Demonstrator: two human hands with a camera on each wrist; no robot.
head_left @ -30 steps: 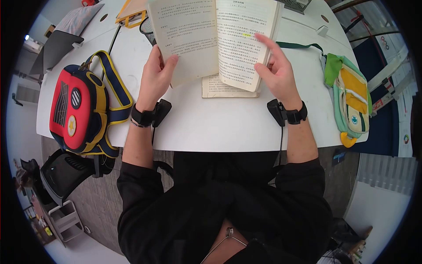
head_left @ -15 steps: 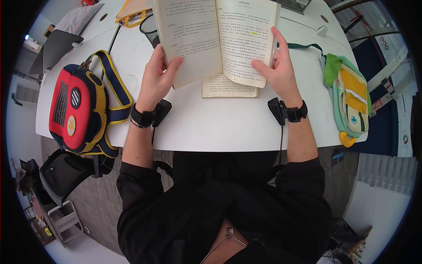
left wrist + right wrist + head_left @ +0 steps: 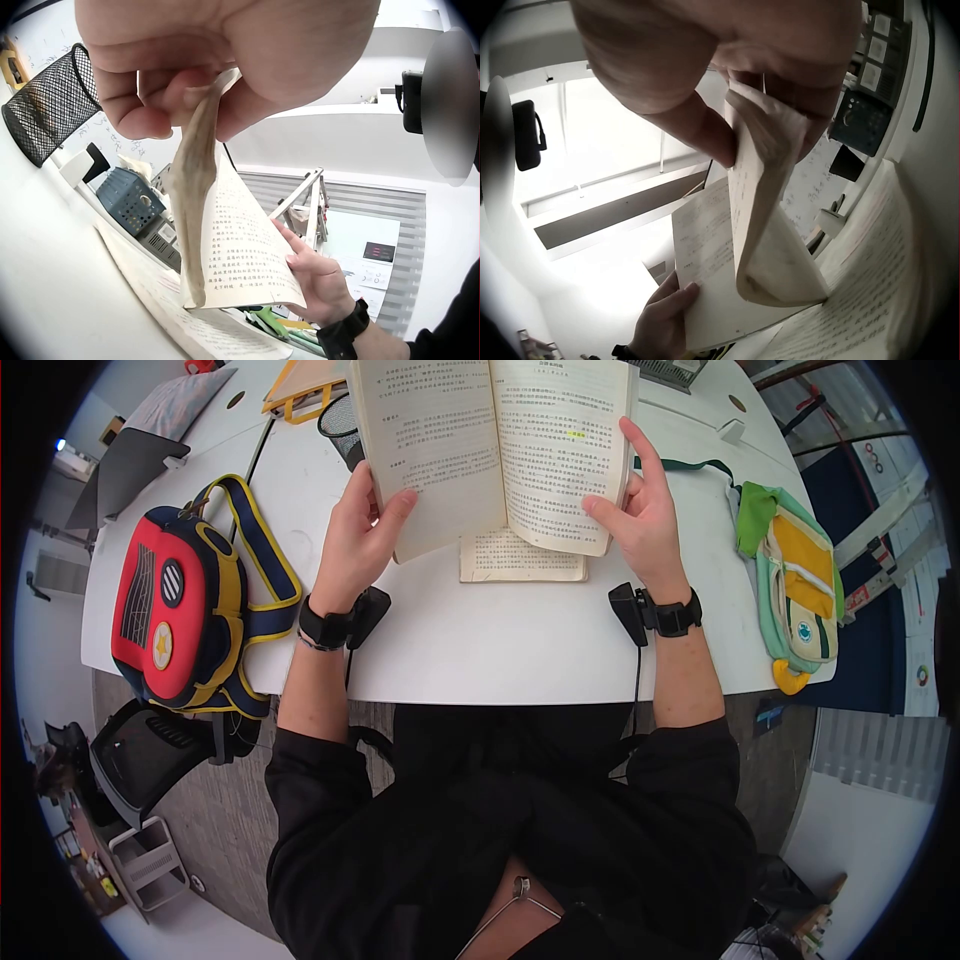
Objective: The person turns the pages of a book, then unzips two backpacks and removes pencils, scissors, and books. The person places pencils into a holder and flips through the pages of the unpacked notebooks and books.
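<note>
An open book (image 3: 445,490) with printed pages is held up over the table, a small yellow highlight on its right page. My left hand (image 3: 357,530) grips its left edge, thumb on the page and fingers behind. My right hand (image 3: 648,525) holds the right edge the same way, thumb pressing the page near the lower corner. In the left wrist view the left hand (image 3: 225,60) pinches the page stack. The right wrist view has the right hand (image 3: 727,60) pinching the other side. Under the held book, a second open book (image 3: 522,565) lies on the table, partly hidden.
A red and navy backpack (image 3: 175,605) stands on the table at the left, a green and yellow bag (image 3: 800,585) at the right. Behind are a black mesh pen holder (image 3: 341,422), a grey basket (image 3: 672,372) and a dark laptop (image 3: 135,470). The white table's front edge (image 3: 480,703) faces me.
My right hand has come from hovering over the right page, index finger raised, to gripping that side of the book. The book has shifted slightly right; the left hand keeps its hold.
</note>
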